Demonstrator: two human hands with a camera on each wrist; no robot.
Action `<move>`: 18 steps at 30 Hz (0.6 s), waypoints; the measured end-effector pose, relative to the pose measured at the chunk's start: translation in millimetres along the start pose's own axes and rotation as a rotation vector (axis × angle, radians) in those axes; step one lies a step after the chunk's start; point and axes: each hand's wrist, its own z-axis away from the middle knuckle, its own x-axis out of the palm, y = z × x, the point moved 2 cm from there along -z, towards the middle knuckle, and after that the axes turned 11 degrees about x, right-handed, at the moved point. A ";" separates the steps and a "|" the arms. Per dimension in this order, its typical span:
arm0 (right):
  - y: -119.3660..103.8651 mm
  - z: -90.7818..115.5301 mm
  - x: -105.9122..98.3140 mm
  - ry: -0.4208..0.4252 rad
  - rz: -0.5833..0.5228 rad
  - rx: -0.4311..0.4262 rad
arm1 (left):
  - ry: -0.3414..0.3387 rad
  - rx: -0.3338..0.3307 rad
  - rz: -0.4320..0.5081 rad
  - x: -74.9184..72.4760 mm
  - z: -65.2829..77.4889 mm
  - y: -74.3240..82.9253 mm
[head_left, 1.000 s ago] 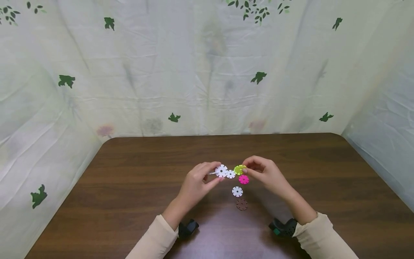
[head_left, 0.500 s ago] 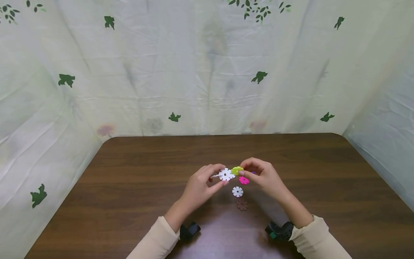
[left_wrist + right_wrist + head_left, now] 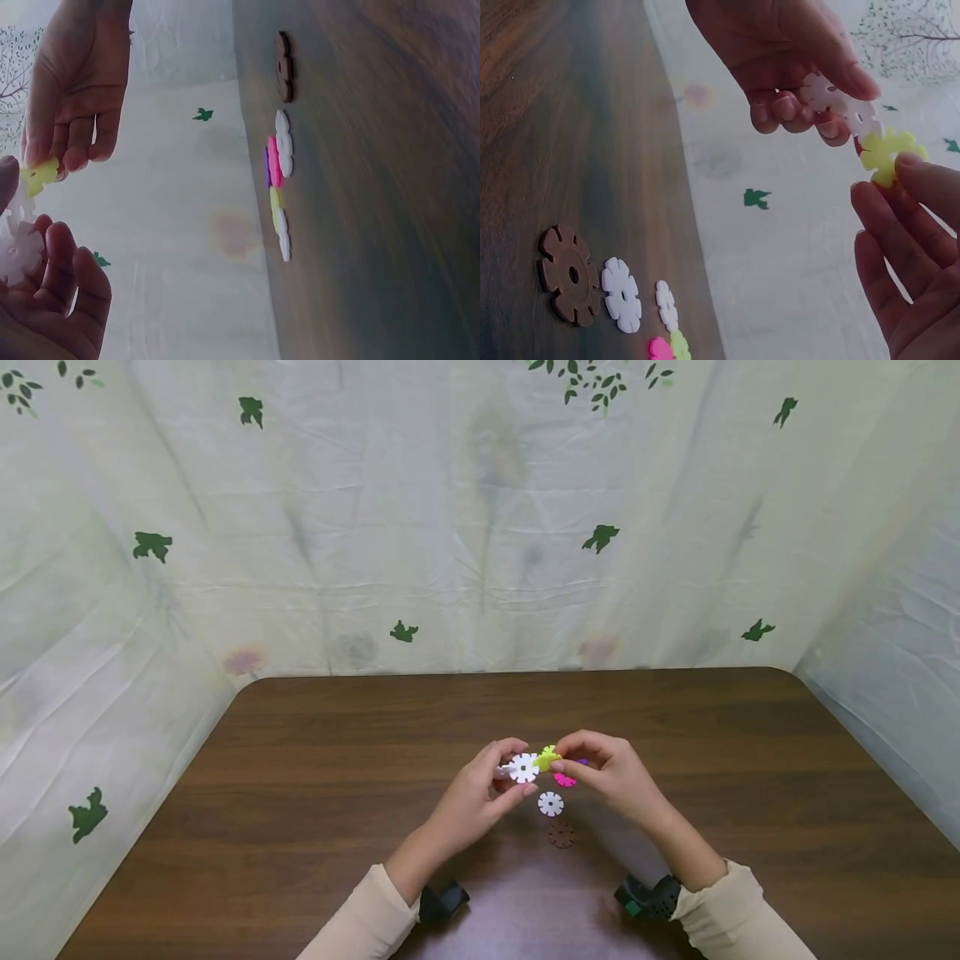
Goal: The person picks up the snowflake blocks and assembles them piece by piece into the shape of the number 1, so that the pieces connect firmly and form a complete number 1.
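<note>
My left hand (image 3: 480, 785) holds a chain of white notched discs (image 3: 524, 767) above the table, thumb and fingers around them. From the right, my right hand (image 3: 618, 777) pinches a yellow notched disc (image 3: 892, 154) between thumb and fingers. In the right wrist view the yellow disc's edge meets the end white disc (image 3: 862, 116); how deeply their slots engage cannot be told. Below the hands on the table lie a pink disc (image 3: 565, 780), a white disc (image 3: 551, 803) and a brown disc (image 3: 561, 834). A purple disc (image 3: 582, 762) is mostly hidden behind my right fingers.
The brown wooden table (image 3: 337, 735) runs back to a pale cloth backdrop (image 3: 450, 527) with green leaf and bird shapes. Another yellow-green disc (image 3: 275, 201) and another white disc (image 3: 282, 236) lie on the table. Black devices (image 3: 442, 902) sit at both wrists.
My left hand has shifted slightly right and down with the white discs, closing toward my right hand. The yellow disc has moved a little left and tilted. The front white and brown table discs stay put.
</note>
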 end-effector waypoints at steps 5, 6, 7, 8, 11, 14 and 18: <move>-1.1 1.1 1.2 0.012 -0.034 -0.031 | 0.018 0.020 -0.020 0.8 -1.1 2.5; -0.9 1.2 1.5 0.010 -0.046 -0.034 | 0.020 0.023 -0.022 1.0 -1.4 3.0; -0.6 1.3 2.0 0.007 -0.058 -0.039 | 0.019 0.025 -0.020 1.2 -1.5 3.4; -0.4 1.4 2.6 0.002 -0.069 -0.045 | 0.016 0.026 -0.021 1.4 -1.7 3.9; 0.0 1.4 3.9 -0.012 -0.088 -0.065 | 0.006 0.028 -0.013 2.1 -2.0 4.6; -1.2 1.6 5.1 -0.015 -0.084 -0.071 | 0.001 0.025 -0.005 2.4 -2.1 4.3; 1.0 1.0 6.7 -0.021 -0.094 -0.033 | 0.019 0.030 -0.031 0.3 -1.9 2.9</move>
